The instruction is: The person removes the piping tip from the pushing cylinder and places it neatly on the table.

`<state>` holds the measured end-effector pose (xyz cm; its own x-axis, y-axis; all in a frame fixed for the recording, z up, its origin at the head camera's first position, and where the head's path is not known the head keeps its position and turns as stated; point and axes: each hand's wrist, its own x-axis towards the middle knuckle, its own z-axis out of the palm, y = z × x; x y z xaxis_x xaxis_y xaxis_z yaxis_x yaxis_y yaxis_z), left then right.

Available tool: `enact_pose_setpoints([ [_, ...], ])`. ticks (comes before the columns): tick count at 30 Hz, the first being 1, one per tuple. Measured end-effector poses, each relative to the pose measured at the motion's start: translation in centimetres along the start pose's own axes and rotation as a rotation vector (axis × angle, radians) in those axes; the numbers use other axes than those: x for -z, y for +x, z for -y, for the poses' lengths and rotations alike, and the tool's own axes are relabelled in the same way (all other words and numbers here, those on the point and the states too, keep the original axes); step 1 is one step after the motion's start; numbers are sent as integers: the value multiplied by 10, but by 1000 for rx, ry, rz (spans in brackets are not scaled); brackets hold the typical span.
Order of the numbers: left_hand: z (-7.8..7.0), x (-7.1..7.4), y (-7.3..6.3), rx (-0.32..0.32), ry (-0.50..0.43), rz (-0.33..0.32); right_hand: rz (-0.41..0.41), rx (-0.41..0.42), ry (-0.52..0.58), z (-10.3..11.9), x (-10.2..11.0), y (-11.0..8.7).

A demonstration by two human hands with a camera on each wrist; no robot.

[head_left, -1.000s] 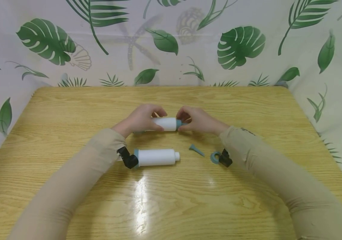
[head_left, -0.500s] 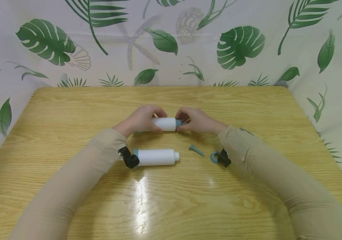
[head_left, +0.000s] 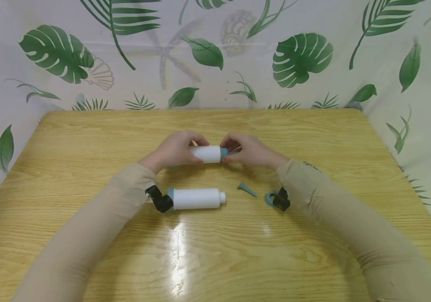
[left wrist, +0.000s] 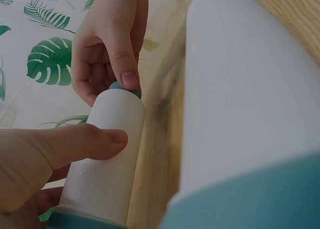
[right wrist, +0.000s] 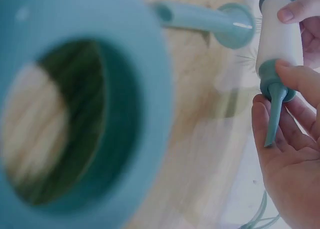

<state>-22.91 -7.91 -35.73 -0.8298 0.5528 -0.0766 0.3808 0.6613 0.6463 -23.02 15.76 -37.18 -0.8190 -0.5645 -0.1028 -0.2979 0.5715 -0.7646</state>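
Note:
A white plastic tube (head_left: 209, 154) lies sideways between both hands, just above or on the far middle of the table. My left hand (head_left: 173, 149) grips its body, thumb along the near side. At the tube's right end, my right hand (head_left: 251, 152) pinches a teal ring cap (right wrist: 270, 73) between thumb and fingers. From that cap a slim teal nozzle (right wrist: 275, 111) points out over the right palm. Another teal band (left wrist: 82, 221) rings the tube's opposite end. Part of the tube is hidden behind the left hand in the head view.
Nearer on the wooden table (head_left: 238, 251) lies a second white tube (head_left: 196, 198) with a teal left end and a narrow white neck. To its right are a loose teal nozzle (head_left: 247, 189) and a teal ring (head_left: 270, 198), partly covered by the right wrist camera (head_left: 282, 199).
Both hands and the tube have shifted very slightly away from the body and to the left. The grips look the same, and the loose parts stay in place.

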Motion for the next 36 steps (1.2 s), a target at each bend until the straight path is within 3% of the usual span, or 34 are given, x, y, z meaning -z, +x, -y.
enact_pose_setpoints([
  [7, -6, 8, -5, -30, 20, -19, -28, -15, 124, 5, 7, -6],
  [16, -16, 18, -17, -122, 16, -72, -89, 20, 269, 13, 9, -17],
  [29, -23, 19, -29, -138, 59, -116, -157, 84, 353, 17, 10, -23],
  [36, -25, 15, -33, -139, 126, -152, -171, 105, 387, 22, 9, -26],
])
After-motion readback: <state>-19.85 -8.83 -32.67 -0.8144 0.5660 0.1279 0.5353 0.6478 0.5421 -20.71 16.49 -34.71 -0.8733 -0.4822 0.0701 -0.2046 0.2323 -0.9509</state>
